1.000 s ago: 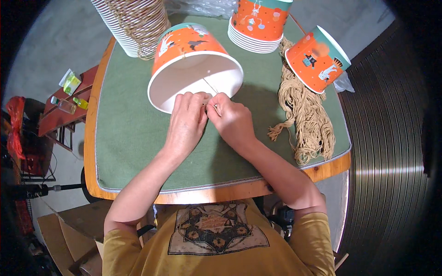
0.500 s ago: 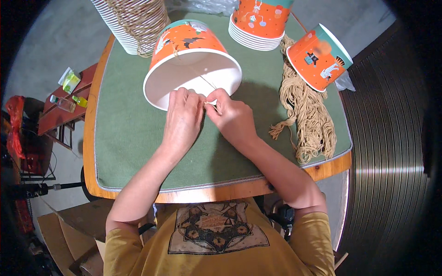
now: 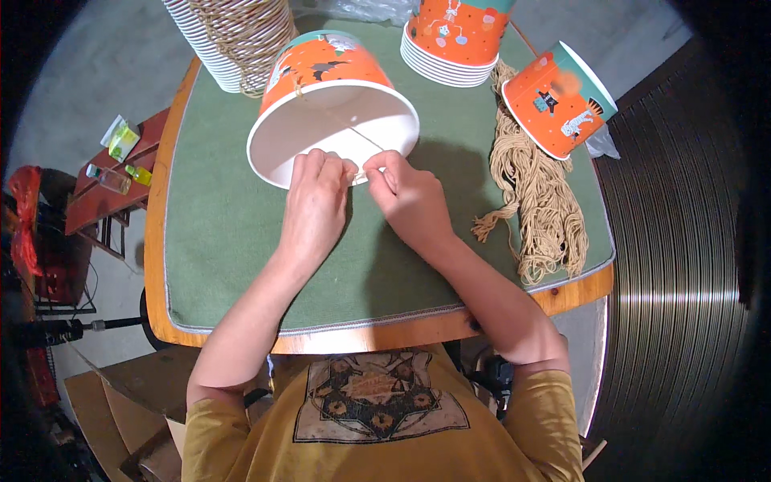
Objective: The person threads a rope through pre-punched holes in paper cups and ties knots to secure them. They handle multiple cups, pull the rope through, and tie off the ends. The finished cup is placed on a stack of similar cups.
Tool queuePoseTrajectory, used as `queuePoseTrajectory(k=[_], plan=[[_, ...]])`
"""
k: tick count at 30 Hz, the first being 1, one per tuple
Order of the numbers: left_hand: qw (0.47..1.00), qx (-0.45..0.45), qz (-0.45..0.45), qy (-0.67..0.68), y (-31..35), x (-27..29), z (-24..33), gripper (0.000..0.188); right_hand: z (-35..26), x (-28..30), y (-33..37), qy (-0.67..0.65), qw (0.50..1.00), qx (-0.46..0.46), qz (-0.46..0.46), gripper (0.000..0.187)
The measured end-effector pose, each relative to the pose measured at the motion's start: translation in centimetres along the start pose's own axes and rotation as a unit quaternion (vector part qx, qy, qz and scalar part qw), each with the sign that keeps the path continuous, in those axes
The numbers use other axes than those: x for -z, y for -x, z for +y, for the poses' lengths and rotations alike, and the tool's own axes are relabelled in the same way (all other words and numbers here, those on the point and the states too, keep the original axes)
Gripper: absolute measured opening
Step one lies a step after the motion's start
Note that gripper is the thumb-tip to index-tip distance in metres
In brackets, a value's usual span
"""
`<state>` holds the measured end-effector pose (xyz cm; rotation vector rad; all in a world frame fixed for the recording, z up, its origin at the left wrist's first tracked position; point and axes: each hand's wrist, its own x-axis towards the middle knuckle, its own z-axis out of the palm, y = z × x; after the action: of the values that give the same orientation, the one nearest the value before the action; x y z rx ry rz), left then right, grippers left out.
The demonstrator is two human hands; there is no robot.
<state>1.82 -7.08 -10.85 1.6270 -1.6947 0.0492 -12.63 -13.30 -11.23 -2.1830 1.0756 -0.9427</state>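
While the bucket point(image 3: 325, 112) sits on the green cloth point(image 3: 241, 241), mouth toward me, cord point(image 3: 366, 137) runs straight

My left hand point(image 3: 316, 205) seems to grip the near side, likely steadying it; just right, my right hand point(image 3: 412, 199) pinches the cord, probably for tension

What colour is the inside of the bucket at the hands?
The bucket is white inside, best seen in the head view.

The person's shirt point(image 3: 381, 459) is mustard yellow, with short, loose sleeves point(image 3: 546, 414). On its front is a big, pale picture point(image 3: 325, 426) with a dark edge. Inside it is a black, pointy star shape point(image 3: 345, 408) with round, orange-brown flowers point(image 3: 382, 422). The arms point(image 3: 250, 321) and hands point(image 3: 316, 205) are bare.
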Motion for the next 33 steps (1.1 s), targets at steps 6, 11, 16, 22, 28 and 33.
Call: queuePoseTrajectory(k=[6, 11, 16, 22, 28, 33], plan=[[1.0, 0.013, -0.004, 0.006, -0.1, 0.0, -0.1, 0.008, -0.1, 0.1, 0.1, -0.014, 1.0, 0.004, -0.002, 0.012], [0.998, 0.034, -0.029, 0.05, -0.1, 0.1, 0.2, 0.008, 0.1, 0.1, 0.1, -0.023, 1.0, 0.006, -0.01, 0.011], [0.988, 0.08, -0.1, 0.086, -1.5, 0.7, -0.5, 0.009, -0.4, 1.2, -0.3, -0.076, 0.997, 0.006, -0.014, 0.01], [0.966, 0.062, -0.208, 0.138, -3.6, 0.8, -2.5, 0.018, 1.8, 3.2, -1.1, -0.022, 0.992, 0.117, -0.03, 0.014], [0.974, 0.026, -0.185, 0.125, -3.3, 0.5, -2.4, 0.017, 0.7, 3.6, 0.0, 0.115, 0.977, 0.179, -0.035, 0.015], [0.963, 0.061, -0.224, 0.136, -3.6, 0.3, -1.7, 0.02, 0.6, 2.9, -0.3, 0.191, 0.968, 0.165, 0.013, 0.022]])
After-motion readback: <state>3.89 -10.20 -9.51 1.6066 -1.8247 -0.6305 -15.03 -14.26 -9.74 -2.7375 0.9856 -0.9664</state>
